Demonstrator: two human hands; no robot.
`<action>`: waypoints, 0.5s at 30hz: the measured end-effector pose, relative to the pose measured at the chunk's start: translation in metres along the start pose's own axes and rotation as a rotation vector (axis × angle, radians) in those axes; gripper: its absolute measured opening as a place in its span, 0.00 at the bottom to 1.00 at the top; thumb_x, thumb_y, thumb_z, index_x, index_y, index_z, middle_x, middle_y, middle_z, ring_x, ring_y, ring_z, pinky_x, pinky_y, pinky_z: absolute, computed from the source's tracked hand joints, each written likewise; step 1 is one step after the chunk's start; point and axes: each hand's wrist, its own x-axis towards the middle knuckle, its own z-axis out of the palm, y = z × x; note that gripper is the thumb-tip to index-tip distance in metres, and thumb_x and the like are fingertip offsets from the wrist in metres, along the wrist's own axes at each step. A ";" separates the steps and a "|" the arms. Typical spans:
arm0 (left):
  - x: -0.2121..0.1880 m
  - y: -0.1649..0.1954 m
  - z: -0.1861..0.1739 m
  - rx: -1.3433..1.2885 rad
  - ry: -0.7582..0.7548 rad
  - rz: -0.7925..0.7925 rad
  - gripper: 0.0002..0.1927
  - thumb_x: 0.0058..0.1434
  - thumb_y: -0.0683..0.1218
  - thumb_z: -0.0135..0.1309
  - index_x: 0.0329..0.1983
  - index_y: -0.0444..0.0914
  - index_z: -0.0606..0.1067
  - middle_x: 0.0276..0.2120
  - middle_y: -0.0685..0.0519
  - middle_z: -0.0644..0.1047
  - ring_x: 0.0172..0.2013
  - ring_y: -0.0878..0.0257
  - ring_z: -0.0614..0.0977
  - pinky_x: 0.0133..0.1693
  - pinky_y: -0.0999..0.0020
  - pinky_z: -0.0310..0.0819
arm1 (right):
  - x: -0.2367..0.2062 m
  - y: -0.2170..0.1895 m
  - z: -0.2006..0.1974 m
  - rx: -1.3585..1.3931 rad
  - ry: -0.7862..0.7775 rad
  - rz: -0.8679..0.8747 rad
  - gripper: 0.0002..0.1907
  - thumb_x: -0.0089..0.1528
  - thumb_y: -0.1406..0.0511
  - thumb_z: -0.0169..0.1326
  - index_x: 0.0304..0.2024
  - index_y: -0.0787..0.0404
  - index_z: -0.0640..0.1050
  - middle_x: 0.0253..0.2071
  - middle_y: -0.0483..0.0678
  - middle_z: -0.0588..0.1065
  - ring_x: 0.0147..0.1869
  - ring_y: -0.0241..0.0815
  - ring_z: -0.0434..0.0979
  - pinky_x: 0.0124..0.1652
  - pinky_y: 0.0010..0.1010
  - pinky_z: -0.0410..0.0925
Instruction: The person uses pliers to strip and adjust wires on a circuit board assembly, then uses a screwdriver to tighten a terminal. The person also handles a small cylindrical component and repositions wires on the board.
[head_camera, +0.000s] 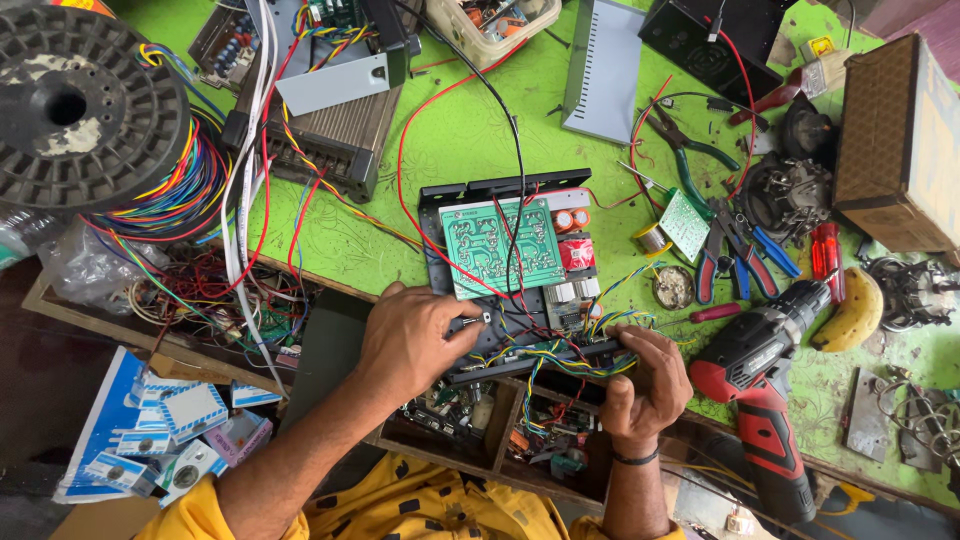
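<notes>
Chassis: the black metal chassis (520, 270) lies open at the centre of the green workbench (450, 140), its near edge at the table's 6 o'clock rim, between the two hands.
Left hand: the left hand (410, 340) rests on the chassis's near-left corner, at 7 o'clock of the board, fingers curled narrow and pinching a small black bracket; what sits under the fingertips I cannot tell.
Circuit board: a green circuit board (503, 247) sits tilted on the chassis top, seemingly loose rather than screwed down, with red and black leads crossing it.
Wiring: a bundle of yellow, blue and green wires (545, 355) runs loose along the front rail, at 6 o'clock of the board, not tied or tucked.
Right hand: the right hand (650, 385) grips the front rail's right end, at 4 o'clock of the board, closed around rail and wires.
Cordless drill: a red and black cordless drill (765, 380) lies untouched just right of that hand, at 3 o'clock.
Progress: judging from this, parts are mounted inside and wired; the board is unfixed, the wires undressed, no cover on, so roughly midway.
</notes>
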 end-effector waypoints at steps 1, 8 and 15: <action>0.000 0.000 0.000 0.003 -0.006 -0.003 0.10 0.55 0.55 0.64 0.35 0.46 0.84 0.24 0.50 0.82 0.29 0.55 0.82 0.40 0.55 0.68 | 0.000 0.000 0.000 0.004 0.001 0.003 0.29 0.70 0.49 0.51 0.46 0.73 0.76 0.44 0.61 0.78 0.48 0.51 0.81 0.50 0.36 0.73; 0.001 -0.001 0.001 0.015 -0.013 -0.004 0.11 0.55 0.55 0.64 0.35 0.46 0.84 0.25 0.49 0.83 0.30 0.53 0.82 0.45 0.52 0.69 | 0.001 -0.001 0.000 0.005 -0.001 0.001 0.28 0.70 0.50 0.52 0.46 0.73 0.76 0.44 0.61 0.78 0.48 0.51 0.81 0.51 0.37 0.73; 0.002 0.000 -0.001 0.006 0.004 0.002 0.11 0.55 0.55 0.64 0.34 0.46 0.84 0.25 0.49 0.83 0.30 0.53 0.82 0.45 0.51 0.69 | 0.002 -0.001 0.000 -0.006 -0.008 0.018 0.26 0.70 0.51 0.53 0.47 0.71 0.76 0.45 0.60 0.79 0.49 0.51 0.81 0.52 0.36 0.73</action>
